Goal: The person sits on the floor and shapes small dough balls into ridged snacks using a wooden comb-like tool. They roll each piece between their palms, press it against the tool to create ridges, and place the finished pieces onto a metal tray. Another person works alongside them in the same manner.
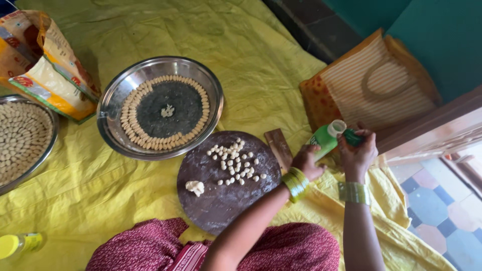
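Observation:
My left hand (307,163) grips a green plastic bottle (323,139) by its body, tilted, with its white neck uncovered. My right hand (357,153) is closed on the bottle's green cap (353,137) just beside the neck. Both wrists wear green bangles. Both hands are to the right of a dark round board (216,200), which carries several small dough balls (233,160) and a dough lump (195,187).
A steel plate (113,100) holds a ring of dough pieces. A second plate (50,140) full of pieces and a flour bag (45,75) lie at the left. There is also a wooden strip (278,148), a striped bag (376,85) and a yellow bottle (20,243).

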